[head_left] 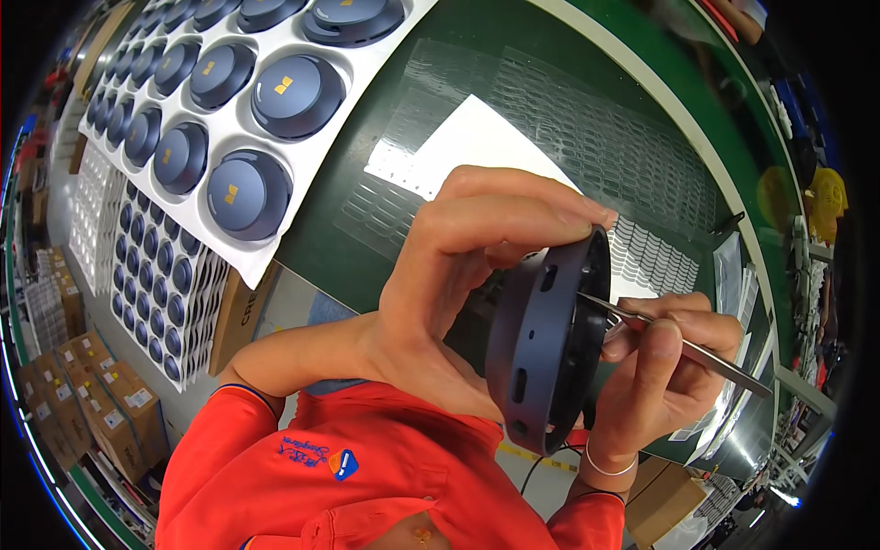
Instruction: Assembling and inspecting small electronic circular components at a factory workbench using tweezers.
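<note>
Left hand (pixel 435 293) curled around a rounded, matte navy cup (pixel 532 339), fingers over its rim. Cup sits right of the palm: slotted side wall toward camera, dark face toward the right hand (pixel 665 367). That hand pinches slim, shiny metal tweezers (pixel 733 374), tips at the dark face; can't tell contact. Moulded white tray (pixel 312 160), round wells, upper left.

Cardboard boxes (pixel 126 440) grouped lower left; yellow object (pixel 827 205) far right.
</note>
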`<control>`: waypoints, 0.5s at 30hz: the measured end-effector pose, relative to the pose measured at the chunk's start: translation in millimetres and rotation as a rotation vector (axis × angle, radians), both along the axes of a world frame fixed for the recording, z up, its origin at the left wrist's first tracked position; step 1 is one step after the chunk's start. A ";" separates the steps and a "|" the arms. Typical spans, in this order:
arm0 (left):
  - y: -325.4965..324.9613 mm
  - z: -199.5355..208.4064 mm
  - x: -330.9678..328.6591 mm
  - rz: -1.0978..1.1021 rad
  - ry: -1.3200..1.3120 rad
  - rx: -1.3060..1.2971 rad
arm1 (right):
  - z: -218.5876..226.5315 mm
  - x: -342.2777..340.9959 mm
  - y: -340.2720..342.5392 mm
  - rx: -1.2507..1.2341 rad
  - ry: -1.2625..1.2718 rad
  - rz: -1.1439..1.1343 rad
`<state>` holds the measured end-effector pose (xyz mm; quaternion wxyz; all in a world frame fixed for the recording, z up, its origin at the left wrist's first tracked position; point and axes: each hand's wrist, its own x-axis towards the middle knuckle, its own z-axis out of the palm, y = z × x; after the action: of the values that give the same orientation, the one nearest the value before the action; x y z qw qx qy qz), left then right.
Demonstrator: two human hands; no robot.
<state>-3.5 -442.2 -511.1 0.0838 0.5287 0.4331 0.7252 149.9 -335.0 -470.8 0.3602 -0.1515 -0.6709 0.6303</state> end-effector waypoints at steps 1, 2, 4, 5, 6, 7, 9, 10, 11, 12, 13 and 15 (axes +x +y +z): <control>-0.5 3.0 2.6 0.008 -0.025 -0.011 | 0.0 -0.2 0.0 0.001 0.001 -0.001; -1.0 5.1 4.4 0.016 -0.051 -0.022 | -0.1 -0.5 0.0 0.002 0.002 -0.003; -1.3 6.3 6.0 0.021 -0.055 -0.027 | 0.0 -0.2 0.4 0.002 -0.002 -0.001; -1.4 6.5 6.4 0.026 -0.058 -0.032 | 0.1 -0.2 0.5 0.003 -0.005 0.000; -1.3 5.4 5.7 0.025 -0.058 -0.033 | -0.1 -2.8 -1.5 0.001 -0.005 -0.001; -1.3 3.8 4.2 0.002 -0.050 -0.030 | -0.1 -7.5 -5.5 0.025 -0.014 -0.071; -1.9 2.2 1.6 -0.020 -0.043 -0.026 | 0.1 -10.3 -7.9 0.048 -0.023 -0.141; -2.7 1.8 0.3 -0.031 -0.040 -0.024 | 0.4 -10.7 -8.4 0.053 -0.029 -0.142; -3.3 1.6 -0.4 -0.042 -0.038 -0.021 | 0.6 -11.1 -8.9 0.058 -0.035 -0.143; -3.4 2.7 0.6 -0.042 -0.036 -0.023 | 0.8 -10.9 -8.6 0.055 -0.034 -0.142; -3.6 4.5 2.3 -0.039 -0.058 -0.025 | 1.0 -10.8 -8.5 0.052 -0.034 -0.141; -3.0 4.7 2.9 -0.037 -0.079 -0.027 | 1.2 -10.2 -8.3 0.047 -0.034 -0.141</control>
<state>-0.5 -445.2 -506.5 0.1215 0.5066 0.4295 0.7377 139.7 -343.3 -469.6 0.3957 -0.2004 -0.6793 0.5847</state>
